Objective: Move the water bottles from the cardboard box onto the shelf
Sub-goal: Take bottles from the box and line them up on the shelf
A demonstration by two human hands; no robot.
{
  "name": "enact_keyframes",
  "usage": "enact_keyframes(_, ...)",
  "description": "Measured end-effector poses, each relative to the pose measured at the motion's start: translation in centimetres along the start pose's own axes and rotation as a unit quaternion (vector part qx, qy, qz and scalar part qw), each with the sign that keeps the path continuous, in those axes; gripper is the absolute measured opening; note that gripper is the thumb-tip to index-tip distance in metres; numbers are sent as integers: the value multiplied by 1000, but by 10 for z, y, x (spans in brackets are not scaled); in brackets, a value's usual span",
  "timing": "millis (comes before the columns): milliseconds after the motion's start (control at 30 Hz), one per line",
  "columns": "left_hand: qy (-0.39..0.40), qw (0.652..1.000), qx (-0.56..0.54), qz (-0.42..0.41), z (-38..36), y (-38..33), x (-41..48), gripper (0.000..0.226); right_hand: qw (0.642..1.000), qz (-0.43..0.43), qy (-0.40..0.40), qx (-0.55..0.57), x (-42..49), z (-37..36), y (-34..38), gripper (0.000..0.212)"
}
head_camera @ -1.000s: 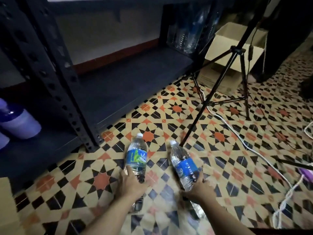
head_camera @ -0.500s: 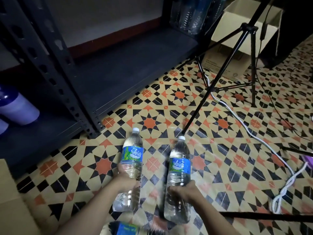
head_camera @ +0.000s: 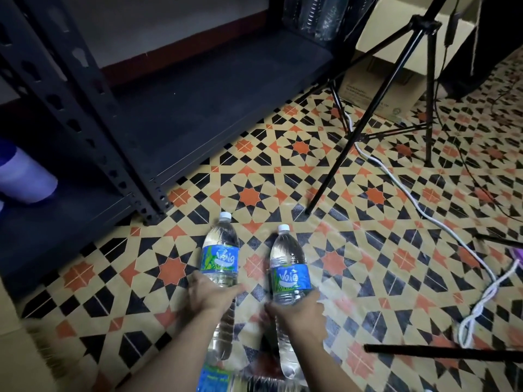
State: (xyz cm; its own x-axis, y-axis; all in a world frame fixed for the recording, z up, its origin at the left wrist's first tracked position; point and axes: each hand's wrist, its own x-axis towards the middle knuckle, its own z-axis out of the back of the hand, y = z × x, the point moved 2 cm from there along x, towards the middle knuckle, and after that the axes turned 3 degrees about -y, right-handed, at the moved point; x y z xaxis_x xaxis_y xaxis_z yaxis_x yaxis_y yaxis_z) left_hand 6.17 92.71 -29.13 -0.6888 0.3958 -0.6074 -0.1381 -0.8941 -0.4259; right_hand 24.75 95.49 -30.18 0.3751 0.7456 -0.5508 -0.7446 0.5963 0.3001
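Left hand (head_camera: 208, 295) wrapped round left bottle (head_camera: 220, 258), right hand (head_camera: 297, 309) wrapped round right bottle (head_camera: 288, 267) — both gripped mid-body, held low just in front of shelf (head_camera: 198, 103), tops pointing toward shelf. Likely full, so heavy; thin-walled, squashy, smooth — best gripped firmly round middle.

Two hands (head_camera: 208, 295) (head_camera: 301, 312), two gripped water bottles (head_camera: 220, 258) (head_camera: 288, 275) with two white caps (head_camera: 225, 215) (head_camera: 283, 228), and one white cable (head_camera: 424, 216).

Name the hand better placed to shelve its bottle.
Left: the left hand and its clear plastic bottle are nearer the dark metal shelf; a black tripod leg stands beyond the right hand.
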Motion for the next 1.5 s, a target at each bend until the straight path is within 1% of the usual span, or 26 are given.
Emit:
enact_keyframes(67,-7,1000,9,0,4,2,2,105,1000,7,-6,1,2,0,-2,92)
enact_keyframes(167,7,1000,2,-6,9,7,7,98,1000,17,-18,3,3,3,-3,89)
enact_keyframes(300,23,999,-29,-10,17,15,12,96,999,24,7,37,12,5,-10,84)
enact_keyframes(400,11,998,-55,-19,26,22,5,75,998,27,27,58,16,7,-16,80)
enact_keyframes(433,6,997,-69,-22,30,24,2,71,997,32,24,63,13,10,-17,78)
enact_keyframes(567,-46,992,-102,-65,58,22,-14,82,994,59,-9,92,-11,21,-10,69)
enact_keyframes(667,-74,981,-140,-110,85,18,-25,71,987,90,-28,132,-28,30,1,69)
enact_keyframes(733,-100,972,-164,-137,107,16,-36,68,981,118,-39,151,-41,38,14,70)
enact_keyframes(833,-145,950,-222,-162,147,14,-62,64,966,164,-43,197,-65,53,42,66)
enact_keyframes(900,-183,930,-258,-185,178,12,-83,64,950,203,-31,235,-87,63,63,64)
enact_keyframes(1033,-258,885,-323,-215,247,16,-126,73,910,283,17,303,-143,82,100,61)
enact_keyframes(1100,-300,862,-345,-220,284,21,-153,71,883,327,44,335,-179,92,118,61)
enact_keyframes(1167,-341,840,-357,-225,320,25,-187,71,852,369,72,364,-216,104,135,67)
enact_keyframes(1233,-388,819,-359,-224,353,34,-220,69,824,414,97,375,-257,116,150,73)
enact_keyframes(1300,-440,792,-353,-234,385,48,-257,73,792,465,107,380,-301,132,160,75)
enact_keyframes(1400,-482,762,-355,-249,427,75,-303,80,758,524,121,369,-370,158,166,75)
enact_keyframes(1500,-532,726,-354,-255,462,104,-347,81,718,569,146,373,-432,173,168,74)
